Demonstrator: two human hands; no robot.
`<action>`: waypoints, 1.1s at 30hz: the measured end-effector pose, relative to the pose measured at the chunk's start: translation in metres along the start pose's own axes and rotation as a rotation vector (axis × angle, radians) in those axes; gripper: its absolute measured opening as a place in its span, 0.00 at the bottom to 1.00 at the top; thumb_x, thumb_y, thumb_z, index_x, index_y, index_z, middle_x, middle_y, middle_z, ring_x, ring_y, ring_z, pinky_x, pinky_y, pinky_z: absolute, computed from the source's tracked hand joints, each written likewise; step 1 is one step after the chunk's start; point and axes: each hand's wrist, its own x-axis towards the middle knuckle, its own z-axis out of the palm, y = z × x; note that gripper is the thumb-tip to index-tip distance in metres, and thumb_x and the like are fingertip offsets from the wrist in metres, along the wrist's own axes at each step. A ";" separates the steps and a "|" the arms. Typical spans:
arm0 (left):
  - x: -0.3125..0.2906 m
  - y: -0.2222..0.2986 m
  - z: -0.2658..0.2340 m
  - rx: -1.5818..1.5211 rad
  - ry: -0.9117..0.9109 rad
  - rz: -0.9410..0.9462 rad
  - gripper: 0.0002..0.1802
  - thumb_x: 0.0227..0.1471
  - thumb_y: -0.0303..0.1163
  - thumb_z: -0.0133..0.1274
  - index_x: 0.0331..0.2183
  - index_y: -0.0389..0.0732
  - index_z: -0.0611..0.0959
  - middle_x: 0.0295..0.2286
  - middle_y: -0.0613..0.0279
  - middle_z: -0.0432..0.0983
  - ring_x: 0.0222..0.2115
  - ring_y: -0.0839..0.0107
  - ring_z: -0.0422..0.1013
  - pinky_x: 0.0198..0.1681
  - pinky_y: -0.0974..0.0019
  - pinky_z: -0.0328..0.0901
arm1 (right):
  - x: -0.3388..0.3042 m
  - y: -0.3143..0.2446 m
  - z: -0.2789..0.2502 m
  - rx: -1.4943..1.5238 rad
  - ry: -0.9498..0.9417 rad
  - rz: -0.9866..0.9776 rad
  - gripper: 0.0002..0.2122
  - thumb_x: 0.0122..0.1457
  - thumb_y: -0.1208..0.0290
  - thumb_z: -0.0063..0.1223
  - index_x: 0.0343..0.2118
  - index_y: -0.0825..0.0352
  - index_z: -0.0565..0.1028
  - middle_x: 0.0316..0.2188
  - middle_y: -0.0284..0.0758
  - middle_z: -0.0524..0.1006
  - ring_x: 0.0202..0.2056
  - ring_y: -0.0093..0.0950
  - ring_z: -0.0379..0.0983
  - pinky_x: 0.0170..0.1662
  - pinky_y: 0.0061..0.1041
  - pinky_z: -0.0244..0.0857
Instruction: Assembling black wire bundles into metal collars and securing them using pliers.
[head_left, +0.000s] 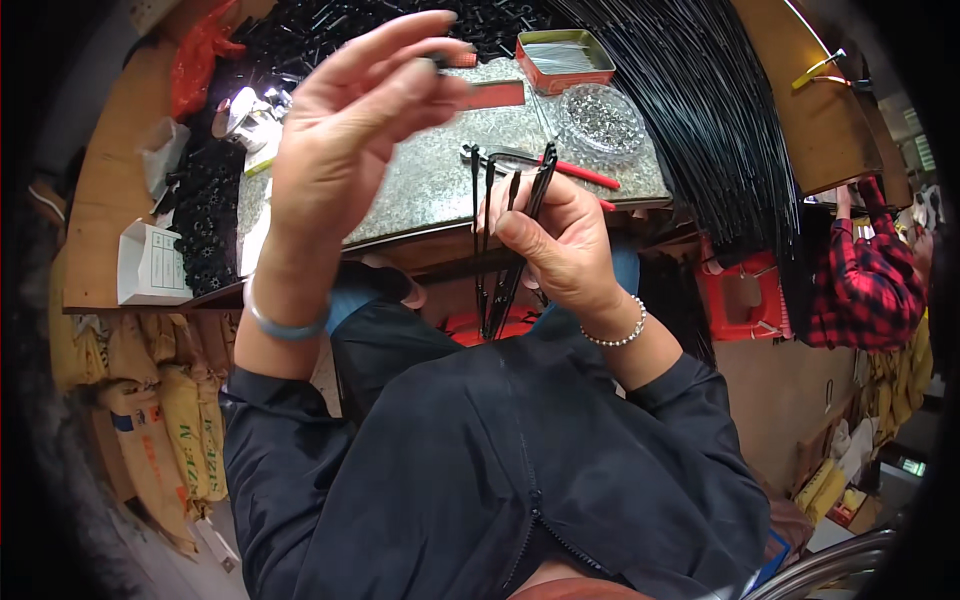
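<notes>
The right hand (560, 250) is closed around a small bunch of thin black rods (515, 250). The rods stand almost straight up, just near the edge of the grey speckled surface (420, 190). The left hand (370, 110) is lifted high, and its thumb and fingers pinch something tiny and dark; what it is cannot be told. The other fingers are spread loose.

The tiny piece could slip from the pinch and drop into the lap, because so little of it is held. The rods could slide down through the fist if the grip gets loose. The clear dish of small metal bits (602, 120) sits far right and could tip if an arm bumps it.
</notes>
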 end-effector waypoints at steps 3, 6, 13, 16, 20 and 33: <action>0.004 -0.015 0.017 -0.137 -0.105 -0.128 0.19 0.54 0.26 0.43 0.49 0.31 0.68 0.47 0.46 0.66 0.39 0.71 0.71 0.44 0.71 0.67 | -0.002 0.000 0.001 0.016 0.019 -0.008 0.06 0.53 0.74 0.55 0.27 0.67 0.69 0.28 0.29 0.70 0.30 0.17 0.65 0.36 0.17 0.60; 0.000 -0.020 0.023 -0.205 -0.167 -0.168 0.18 0.54 0.27 0.45 0.48 0.32 0.70 0.46 0.46 0.67 0.40 0.72 0.71 0.44 0.71 0.67 | -0.005 0.000 0.002 0.030 0.060 0.017 0.06 0.54 0.73 0.55 0.28 0.67 0.69 0.28 0.28 0.71 0.29 0.16 0.65 0.35 0.15 0.61; -0.011 -0.027 0.022 -0.177 -0.079 -0.176 0.17 0.54 0.28 0.46 0.46 0.33 0.72 0.41 0.51 0.71 0.36 0.73 0.71 0.40 0.72 0.67 | -0.005 0.000 0.001 0.043 0.078 0.009 0.05 0.54 0.74 0.55 0.30 0.67 0.71 0.28 0.27 0.72 0.29 0.14 0.66 0.35 0.15 0.62; -0.014 -0.028 0.024 -0.291 -0.062 -0.187 0.14 0.51 0.26 0.50 0.41 0.33 0.76 0.37 0.56 0.75 0.36 0.71 0.72 0.40 0.68 0.68 | -0.004 0.002 0.004 0.061 0.115 -0.026 0.06 0.53 0.75 0.56 0.29 0.68 0.70 0.23 0.26 0.72 0.24 0.10 0.66 0.26 0.10 0.62; -0.018 -0.025 0.033 -0.244 0.003 -0.198 0.13 0.51 0.25 0.51 0.40 0.33 0.77 0.36 0.56 0.75 0.35 0.71 0.72 0.39 0.68 0.68 | -0.006 0.001 0.000 0.034 0.085 -0.017 0.04 0.54 0.75 0.54 0.30 0.67 0.71 0.27 0.26 0.73 0.29 0.13 0.66 0.34 0.14 0.62; -0.027 -0.022 0.026 0.123 -0.065 -0.122 0.18 0.45 0.23 0.55 0.41 0.31 0.75 0.40 0.51 0.72 0.37 0.71 0.70 0.40 0.70 0.67 | -0.005 0.000 0.010 0.039 0.143 -0.046 0.05 0.52 0.77 0.56 0.28 0.69 0.71 0.23 0.25 0.72 0.24 0.09 0.65 0.25 0.10 0.61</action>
